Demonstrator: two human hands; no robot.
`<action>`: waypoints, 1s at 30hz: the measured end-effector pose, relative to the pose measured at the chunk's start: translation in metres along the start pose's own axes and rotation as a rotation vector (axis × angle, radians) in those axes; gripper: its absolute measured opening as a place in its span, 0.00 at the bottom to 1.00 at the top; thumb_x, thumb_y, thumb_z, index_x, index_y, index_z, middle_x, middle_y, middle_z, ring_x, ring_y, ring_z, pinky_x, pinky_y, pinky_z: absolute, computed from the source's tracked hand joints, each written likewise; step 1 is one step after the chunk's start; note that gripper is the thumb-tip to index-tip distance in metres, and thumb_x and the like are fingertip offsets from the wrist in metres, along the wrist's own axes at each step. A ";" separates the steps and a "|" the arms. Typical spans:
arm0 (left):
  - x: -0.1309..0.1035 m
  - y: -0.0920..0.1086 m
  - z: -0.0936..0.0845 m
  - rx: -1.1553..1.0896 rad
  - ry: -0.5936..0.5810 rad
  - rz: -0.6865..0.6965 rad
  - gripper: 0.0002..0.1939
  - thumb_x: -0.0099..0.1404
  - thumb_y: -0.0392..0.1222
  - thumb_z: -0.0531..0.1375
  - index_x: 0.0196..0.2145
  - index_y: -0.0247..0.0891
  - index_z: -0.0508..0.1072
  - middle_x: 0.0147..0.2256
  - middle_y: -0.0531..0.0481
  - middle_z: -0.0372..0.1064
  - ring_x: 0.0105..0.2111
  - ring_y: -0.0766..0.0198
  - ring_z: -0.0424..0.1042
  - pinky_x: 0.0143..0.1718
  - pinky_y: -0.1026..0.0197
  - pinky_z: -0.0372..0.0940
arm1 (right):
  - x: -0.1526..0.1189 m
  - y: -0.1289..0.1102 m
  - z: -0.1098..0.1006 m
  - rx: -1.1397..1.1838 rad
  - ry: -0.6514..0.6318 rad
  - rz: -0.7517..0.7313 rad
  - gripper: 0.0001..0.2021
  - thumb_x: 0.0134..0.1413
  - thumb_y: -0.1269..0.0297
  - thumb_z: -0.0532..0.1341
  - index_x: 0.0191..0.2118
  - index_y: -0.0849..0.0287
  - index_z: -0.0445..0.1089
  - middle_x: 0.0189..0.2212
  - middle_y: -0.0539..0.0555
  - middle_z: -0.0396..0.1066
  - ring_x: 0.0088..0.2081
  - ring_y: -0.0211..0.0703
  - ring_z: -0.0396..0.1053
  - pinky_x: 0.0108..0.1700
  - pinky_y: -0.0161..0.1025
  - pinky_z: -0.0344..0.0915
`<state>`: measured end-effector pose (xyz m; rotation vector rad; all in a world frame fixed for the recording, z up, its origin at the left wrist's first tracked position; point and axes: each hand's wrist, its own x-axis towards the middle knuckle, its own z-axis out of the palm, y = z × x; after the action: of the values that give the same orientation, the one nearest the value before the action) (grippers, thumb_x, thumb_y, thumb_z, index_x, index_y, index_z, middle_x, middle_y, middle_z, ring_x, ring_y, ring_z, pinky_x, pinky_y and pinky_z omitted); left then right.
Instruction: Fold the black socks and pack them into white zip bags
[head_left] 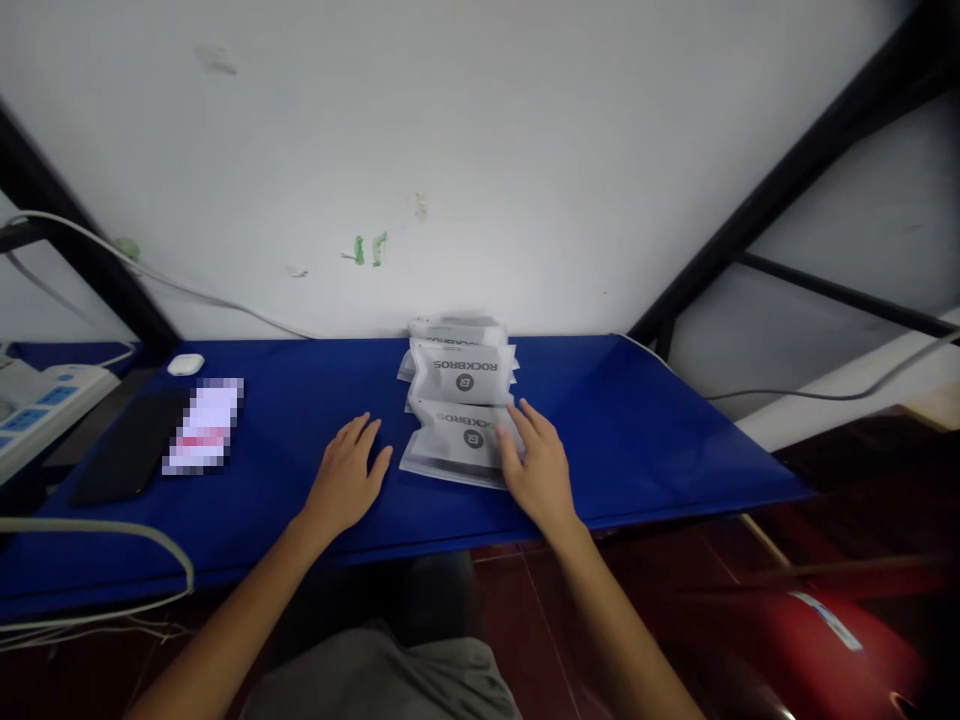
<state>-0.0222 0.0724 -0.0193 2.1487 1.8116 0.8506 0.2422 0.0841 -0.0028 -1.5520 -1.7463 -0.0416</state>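
Note:
Several pale, flat plastic packages printed "ROCKBROS" lie overlapped in a row on the blue tabletop, running from the wall toward me. The nearest package [450, 445] has its right edge under the fingers of my right hand [538, 465], which are extended and resting on it. Behind it lies another package [457, 375], and farther ones at the wall are partly covered. To the left of the row, my left hand [349, 475] rests on the blue tabletop [637, 440] with its fingers apart, holding nothing. It is a short way from the nearest package and not touching it.
At the left lie a black phone [131, 450], a blurred-out bright screen [202, 425] and a white earbud case [186, 364]. A power strip [52, 410] and loose cables [97, 525] occupy the left edge. Black metal frame bars [780, 170] slope at both sides; a white wall [525, 150] stands behind.

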 end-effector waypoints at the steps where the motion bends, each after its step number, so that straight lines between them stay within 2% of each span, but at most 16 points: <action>1: -0.005 -0.005 -0.002 0.030 -0.012 0.000 0.25 0.67 0.51 0.49 0.57 0.38 0.65 0.61 0.38 0.58 0.62 0.49 0.55 0.61 0.42 0.52 | -0.007 -0.004 0.000 -0.002 -0.012 -0.011 0.23 0.61 0.51 0.50 0.55 0.58 0.68 0.58 0.64 0.63 0.59 0.57 0.60 0.56 0.56 0.59; 7: -0.023 -0.022 -0.005 0.115 -0.008 -0.042 0.25 0.68 0.52 0.48 0.58 0.41 0.65 0.62 0.40 0.56 0.64 0.48 0.51 0.63 0.38 0.46 | -0.028 -0.009 0.013 0.000 -0.071 0.000 0.23 0.61 0.51 0.51 0.56 0.57 0.67 0.58 0.63 0.64 0.59 0.58 0.60 0.58 0.59 0.57; 12: -0.023 -0.020 -0.005 0.157 -0.031 -0.035 0.25 0.68 0.51 0.47 0.59 0.39 0.64 0.62 0.41 0.56 0.64 0.49 0.52 0.63 0.39 0.46 | -0.031 -0.005 0.017 0.009 -0.101 -0.009 0.23 0.63 0.51 0.49 0.55 0.57 0.68 0.56 0.62 0.67 0.58 0.56 0.63 0.58 0.58 0.58; 18: -0.023 -0.014 -0.012 0.227 -0.108 -0.041 0.26 0.70 0.49 0.44 0.61 0.34 0.61 0.64 0.41 0.53 0.65 0.51 0.50 0.63 0.40 0.47 | -0.032 -0.006 0.016 -0.007 -0.111 -0.007 0.24 0.64 0.51 0.48 0.55 0.62 0.68 0.56 0.63 0.67 0.57 0.56 0.64 0.58 0.57 0.59; 24: -0.025 -0.015 -0.012 0.246 -0.097 -0.025 0.26 0.70 0.49 0.45 0.60 0.35 0.62 0.63 0.41 0.54 0.64 0.51 0.51 0.63 0.39 0.48 | -0.032 -0.006 0.015 0.016 -0.143 0.015 0.25 0.64 0.51 0.49 0.56 0.62 0.67 0.56 0.62 0.67 0.58 0.55 0.63 0.59 0.58 0.57; 30: -0.025 -0.014 -0.013 0.244 -0.094 -0.010 0.25 0.70 0.49 0.46 0.60 0.36 0.63 0.63 0.41 0.55 0.64 0.50 0.52 0.62 0.39 0.49 | -0.032 -0.005 0.014 0.051 -0.076 0.023 0.25 0.63 0.50 0.50 0.53 0.63 0.70 0.54 0.63 0.68 0.56 0.56 0.65 0.58 0.57 0.60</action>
<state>-0.0429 0.0495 -0.0232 2.2763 1.9643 0.5395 0.2288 0.0634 -0.0280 -1.5542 -1.7748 0.0740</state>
